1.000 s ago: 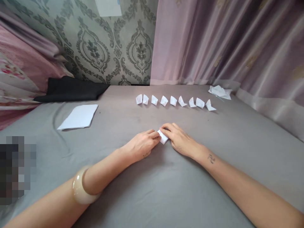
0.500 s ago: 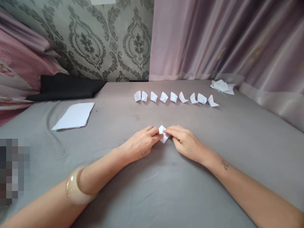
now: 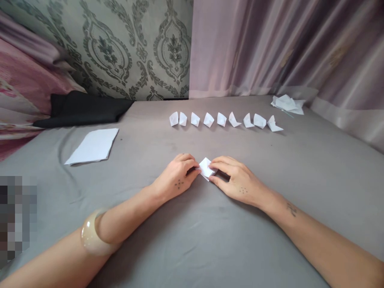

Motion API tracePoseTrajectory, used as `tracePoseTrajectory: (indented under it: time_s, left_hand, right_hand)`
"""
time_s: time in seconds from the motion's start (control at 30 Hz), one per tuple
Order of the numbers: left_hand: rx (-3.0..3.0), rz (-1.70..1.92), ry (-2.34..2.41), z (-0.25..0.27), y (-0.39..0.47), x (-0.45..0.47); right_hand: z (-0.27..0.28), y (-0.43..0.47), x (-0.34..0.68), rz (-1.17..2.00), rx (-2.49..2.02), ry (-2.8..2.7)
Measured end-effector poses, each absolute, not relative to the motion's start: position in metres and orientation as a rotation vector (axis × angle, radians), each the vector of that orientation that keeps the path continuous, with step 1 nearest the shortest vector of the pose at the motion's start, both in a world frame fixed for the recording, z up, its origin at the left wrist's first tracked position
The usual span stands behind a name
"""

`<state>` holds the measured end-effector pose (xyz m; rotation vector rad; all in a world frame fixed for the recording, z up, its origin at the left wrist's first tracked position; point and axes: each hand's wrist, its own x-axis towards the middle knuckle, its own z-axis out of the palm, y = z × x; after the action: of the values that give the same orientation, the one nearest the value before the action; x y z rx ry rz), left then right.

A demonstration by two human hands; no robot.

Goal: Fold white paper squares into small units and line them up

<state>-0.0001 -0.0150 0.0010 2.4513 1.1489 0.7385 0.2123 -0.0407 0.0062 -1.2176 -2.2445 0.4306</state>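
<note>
A small diamond of folded white paper lies between my two hands, low over the grey sheet. My left hand pinches its left corner between thumb and fingers. On the opposite side my right hand grips the paper, with fingertips on top and the thumb at the lower right edge. The layers at the bottom edge stand slightly apart. Beyond the hands runs a row of several small folded paper boats.
A stack of white paper sheets lies at the left, with a black cloth behind it. Loose paper pieces are heaped at the far right by the pink curtain. A grey sheet covers the surface.
My left fingers have drawn back from the paper's middle to its left corner. My right thumb now shows at the lower edge. The view has shifted slightly.
</note>
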Motion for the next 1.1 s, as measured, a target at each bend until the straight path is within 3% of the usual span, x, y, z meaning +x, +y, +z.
tracePoseTrajectory:
  time_s: [0.5,1.1]
  left_hand:
    - [2.667,0.674,1.079,-0.002,-0.017,-0.002]
    - [2.152,0.660,1.422,0.009,-0.019,0.008]
  right_hand:
    - [-0.001,-0.043,0.211,0.231,-1.214,-2.348]
    - [0.004,-0.031,0.210,0.708,-1.566,-1.867]
